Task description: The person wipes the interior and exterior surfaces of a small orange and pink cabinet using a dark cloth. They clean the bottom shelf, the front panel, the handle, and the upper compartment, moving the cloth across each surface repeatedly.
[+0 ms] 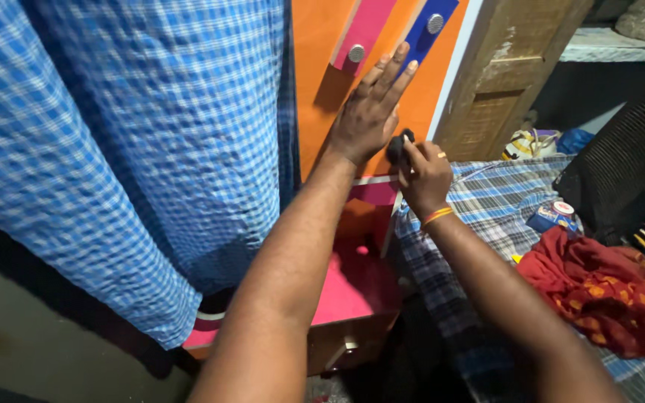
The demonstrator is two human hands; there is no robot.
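At the upper centre, the left hand lies flat with released fingers on the orange wooden door; the right hand is grasping a small black round object.

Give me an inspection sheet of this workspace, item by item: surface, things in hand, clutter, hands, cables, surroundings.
Surface: orange cupboard door, upright, with pink and blue handle plates.
Things in hand: small black knob-like object at the door's edge.
Clutter: red patterned cloth and small round tin on the checked bedsheet.
Hands: left hand flat against the door; right hand in a grip on the black object.
Cables: nothing seen.
Surroundings: blue checked cloth hanging at left; wooden door behind; pink open drawer below.
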